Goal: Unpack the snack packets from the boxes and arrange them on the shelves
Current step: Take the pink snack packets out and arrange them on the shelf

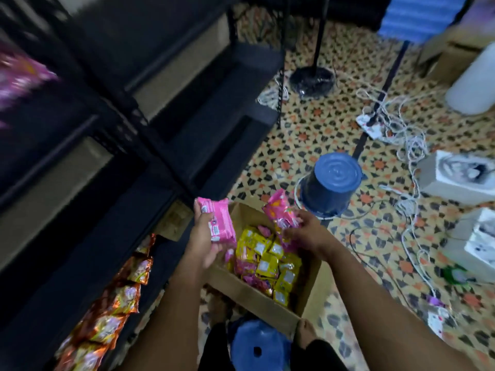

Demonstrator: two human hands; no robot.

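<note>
Open cardboard box (257,293) on the patterned floor (316,135), used here as the landmark. Inside the box: a loose heap of yellow packets (265,255) mixed with pink packets (245,266), filling most of the bottom.

Above the box's left rim: left hand (205,236), fingers and thumb curled round a pink packet (218,223) held upright, clear of the heap. Above the box's far right corner: right hand (305,231), fingers pinching a second pink packet (281,211) by its lower end, top tilted away toward the far side. Both hands closed on their packets, well apart from each other across the box's opening.

Left of the box: dark metal shelving (128,135), several tiers, blurred by motion. On the lowest tier, left and nearer than the box: a row of orange packets (115,303) standing side by side. Far up and left of the box, on a higher tier: a pink blur of packets (18,76), details not readable.

Beyond the box: an upturned blue bucket (330,183) just past the far corner. Nearer than the box, touching its near side: a blue stool (258,346) between the person's feet. Right of the box: tangled white cables (401,145) across the floor, and further right two grey-and-white boxes (458,175), well apart from the cardboard box.
</note>
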